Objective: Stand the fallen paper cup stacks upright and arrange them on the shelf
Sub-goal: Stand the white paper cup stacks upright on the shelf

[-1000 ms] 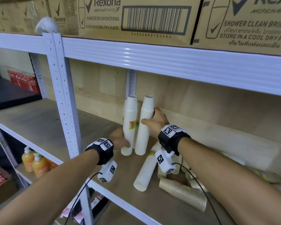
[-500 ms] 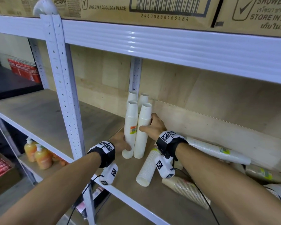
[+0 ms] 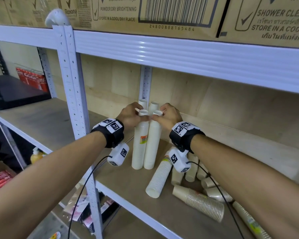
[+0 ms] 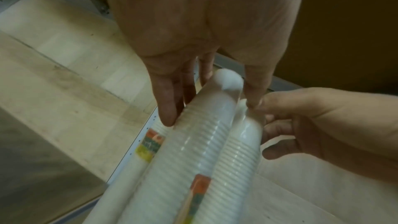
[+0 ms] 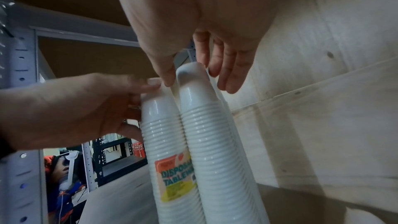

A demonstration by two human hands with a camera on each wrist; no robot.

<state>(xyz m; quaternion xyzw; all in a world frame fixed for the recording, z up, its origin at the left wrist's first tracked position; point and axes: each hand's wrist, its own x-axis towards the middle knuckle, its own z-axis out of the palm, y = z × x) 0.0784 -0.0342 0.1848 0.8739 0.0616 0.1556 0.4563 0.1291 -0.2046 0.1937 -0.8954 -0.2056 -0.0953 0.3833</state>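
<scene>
On the wooden shelf board (image 3: 41, 118), back corner by the white rear upright (image 3: 145, 81):

- Left hand (image 3: 130, 116): raised to the top of the front-left cup stack (image 3: 139, 144), fingers curled round its upper end, thumb at the front. That stack stands upright and carries an orange-and-green label (image 5: 175, 176).
- Right hand (image 3: 168, 115): mirrored on the front-right cup stack (image 3: 151, 145), thumb and fingers closed about its top. In the right wrist view the two thumbs meet between the two stacks.
- Front stacks: upright, side by side, touching along their length, bases on the board.
- Rear stacks (image 3: 148, 105): two more white stacks upright just behind, only their tops showing over the hands.
- Fallen white stack (image 3: 160, 178): lying tilted just right of the standing pair, under the right wrist camera (image 3: 179, 160).
- Fallen brown stack (image 3: 198, 202): on its side further right, among several other toppled stacks, partly hidden by the right forearm.
- Cardboard boxes (image 3: 162, 12): on the level above.
- Red cans (image 3: 32, 78): far left, neighbouring bay.
- Yellow bottle (image 3: 35, 155): lower level, left.
</scene>
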